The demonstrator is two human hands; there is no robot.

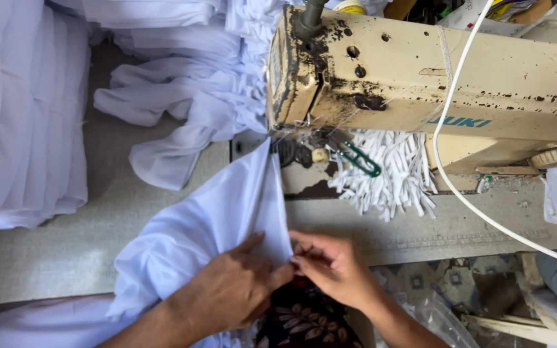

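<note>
— What takes up most of the view?

— A worn cream sewing machine (420, 71) on a grey table (53, 251), with stacks of white cloth (20, 116) to the left.

— And the piece being worked?

— A white fabric piece (227, 219) runs from under the machine's needle end down to the table's near edge, where both hands meet.

— The hands?

— The left hand (230, 290) lies on the fabric, fingers mostly closed, thumb pressed to its edge. The right hand (330, 264) pinches that same edge between curled fingertips.

— Anything smaller?

— A bundle of white strips (394, 174), a white cord (459, 193), and a green clip (362, 161) beneath the machine head.
</note>
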